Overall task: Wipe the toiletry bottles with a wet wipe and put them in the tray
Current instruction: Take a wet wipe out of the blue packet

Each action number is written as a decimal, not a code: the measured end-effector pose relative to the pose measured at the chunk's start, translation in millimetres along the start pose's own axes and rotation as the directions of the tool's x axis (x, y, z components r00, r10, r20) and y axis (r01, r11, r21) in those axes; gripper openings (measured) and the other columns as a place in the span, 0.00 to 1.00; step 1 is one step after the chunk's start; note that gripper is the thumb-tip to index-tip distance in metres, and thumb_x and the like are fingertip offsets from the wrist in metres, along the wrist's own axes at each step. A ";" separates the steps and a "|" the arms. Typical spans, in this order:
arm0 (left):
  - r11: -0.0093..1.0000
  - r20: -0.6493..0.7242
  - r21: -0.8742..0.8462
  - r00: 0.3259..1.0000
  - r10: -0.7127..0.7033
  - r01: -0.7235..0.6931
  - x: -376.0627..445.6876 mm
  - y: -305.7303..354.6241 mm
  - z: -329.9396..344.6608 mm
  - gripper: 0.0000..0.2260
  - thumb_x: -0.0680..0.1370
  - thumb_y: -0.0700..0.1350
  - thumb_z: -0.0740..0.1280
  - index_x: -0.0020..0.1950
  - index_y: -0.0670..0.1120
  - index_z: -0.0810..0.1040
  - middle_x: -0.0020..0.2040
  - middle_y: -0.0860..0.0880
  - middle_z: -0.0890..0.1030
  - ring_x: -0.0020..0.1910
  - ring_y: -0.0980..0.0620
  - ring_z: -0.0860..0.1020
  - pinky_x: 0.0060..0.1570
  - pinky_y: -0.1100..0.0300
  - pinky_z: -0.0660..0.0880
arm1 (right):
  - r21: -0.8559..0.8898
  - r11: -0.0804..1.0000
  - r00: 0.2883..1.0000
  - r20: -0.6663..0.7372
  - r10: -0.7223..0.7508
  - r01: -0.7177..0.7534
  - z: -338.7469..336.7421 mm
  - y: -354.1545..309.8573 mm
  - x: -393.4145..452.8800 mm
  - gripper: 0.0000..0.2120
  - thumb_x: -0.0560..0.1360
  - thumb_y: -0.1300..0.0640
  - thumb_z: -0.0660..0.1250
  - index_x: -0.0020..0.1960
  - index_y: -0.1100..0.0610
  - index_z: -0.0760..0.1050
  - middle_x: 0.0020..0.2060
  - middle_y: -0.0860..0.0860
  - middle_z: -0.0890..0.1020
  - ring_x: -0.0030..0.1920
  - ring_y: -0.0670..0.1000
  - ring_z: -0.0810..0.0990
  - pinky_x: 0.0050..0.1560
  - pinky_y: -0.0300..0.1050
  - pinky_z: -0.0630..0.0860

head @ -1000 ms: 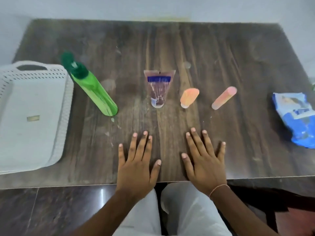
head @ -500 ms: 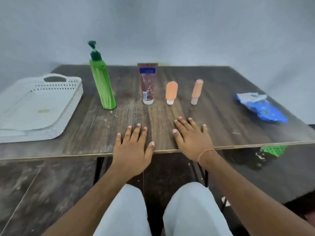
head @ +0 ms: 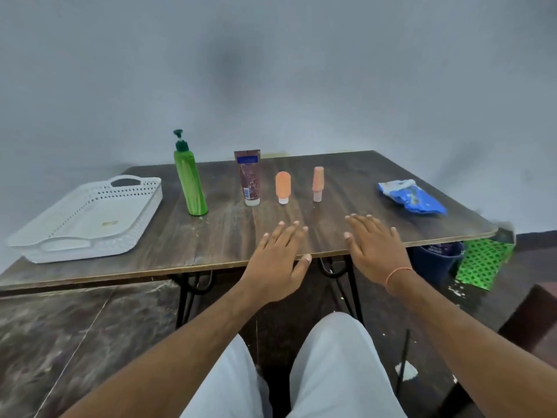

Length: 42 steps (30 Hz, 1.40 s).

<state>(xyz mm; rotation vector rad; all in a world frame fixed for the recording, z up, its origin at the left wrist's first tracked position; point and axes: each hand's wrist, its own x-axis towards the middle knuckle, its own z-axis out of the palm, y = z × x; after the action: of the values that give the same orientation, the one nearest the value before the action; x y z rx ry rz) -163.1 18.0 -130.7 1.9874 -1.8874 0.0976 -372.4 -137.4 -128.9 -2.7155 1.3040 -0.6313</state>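
Observation:
Four toiletry items stand upright in a row on the dark wooden table [head: 331, 224]: a tall green pump bottle [head: 190, 182], a brown tube [head: 250, 178] on its white cap, a short orange bottle [head: 283, 187] and a slim peach bottle [head: 317, 184]. A white perforated tray [head: 87, 218] lies at the table's left end with nothing in it. A blue wet-wipe pack [head: 411, 197] lies at the right. My left hand [head: 278, 260] and my right hand [head: 372, 247] hover flat, fingers spread, at the table's near edge, in front of the bottles. Neither holds anything.
A plain wall stands behind the table. Under the right corner sit a dark blue bucket [head: 434, 260] and a green patterned bag [head: 482, 262]. Black metal table legs [head: 187, 297] and my white-trousered knees are below the near edge.
The view has tilted up and pulled back from the tabletop. Both hands have lifted off the table and drawn back to its near edge, still flat and spread.

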 end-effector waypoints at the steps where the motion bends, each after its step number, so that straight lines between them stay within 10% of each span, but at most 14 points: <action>1: 1.000 0.002 -0.015 1.000 0.014 -0.014 15.1 3.3 8.1 0.28 0.87 0.58 0.53 0.86 0.53 0.53 0.87 0.54 0.53 0.86 0.50 0.46 0.83 0.44 0.48 | -0.007 1.000 1.000 -0.021 0.023 -0.023 0.3 14.1 6.1 0.25 0.88 0.41 0.51 0.83 0.44 0.63 0.82 0.44 0.67 0.84 0.51 0.60 0.80 0.70 0.61; 7: 0.992 0.067 -0.099 0.994 0.081 -0.074 113.9 15.7 54.0 0.30 0.86 0.57 0.56 0.87 0.52 0.52 0.87 0.54 0.53 0.86 0.50 0.48 0.84 0.44 0.51 | -0.047 0.998 0.990 -0.135 0.045 -0.052 6.5 89.7 51.9 0.24 0.85 0.43 0.53 0.75 0.50 0.75 0.71 0.47 0.79 0.71 0.56 0.77 0.69 0.63 0.75; 20: 0.942 0.117 -0.291 0.971 0.209 -0.168 215.5 50.2 95.4 0.31 0.86 0.58 0.57 0.87 0.50 0.51 0.86 0.54 0.55 0.86 0.51 0.50 0.83 0.42 0.54 | -0.049 0.952 0.930 -0.235 0.282 -0.301 -28.9 182.3 88.5 0.16 0.85 0.55 0.62 0.70 0.55 0.81 0.65 0.55 0.82 0.64 0.63 0.76 0.66 0.59 0.74; 29: 0.913 0.155 -0.395 0.971 0.179 -0.105 263.3 82.8 124.1 0.38 0.85 0.61 0.60 0.87 0.48 0.44 0.87 0.50 0.49 0.86 0.50 0.45 0.83 0.46 0.47 | -0.083 0.973 0.971 0.083 0.223 -0.217 -52.5 201.4 133.6 0.16 0.84 0.54 0.68 0.71 0.53 0.82 0.70 0.54 0.80 0.69 0.61 0.76 0.73 0.51 0.68; 37: 0.904 0.122 -0.416 0.978 0.167 -0.102 321.0 106.7 153.2 0.45 0.81 0.66 0.64 0.87 0.52 0.42 0.87 0.53 0.47 0.86 0.52 0.42 0.83 0.40 0.42 | -0.153 0.962 0.932 0.252 0.261 -0.228 -44.1 214.6 162.6 0.20 0.79 0.42 0.69 0.70 0.43 0.81 0.62 0.47 0.85 0.60 0.53 0.81 0.60 0.46 0.76; 42: 0.919 0.126 -0.346 0.961 0.245 -0.189 345.1 109.1 165.4 0.48 0.73 0.69 0.70 0.86 0.56 0.50 0.86 0.58 0.52 0.85 0.55 0.45 0.82 0.38 0.40 | -0.211 0.961 0.918 0.317 0.238 -0.177 -40.8 222.3 166.1 0.07 0.71 0.42 0.66 0.45 0.40 0.81 0.44 0.42 0.80 0.48 0.54 0.81 0.48 0.47 0.75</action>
<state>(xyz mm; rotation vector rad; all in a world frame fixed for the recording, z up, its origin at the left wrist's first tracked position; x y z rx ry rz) -274.9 -363.5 -147.7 1.5989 -2.0653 -0.3166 -458.8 -401.0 -87.1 -2.6027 1.5855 -0.0209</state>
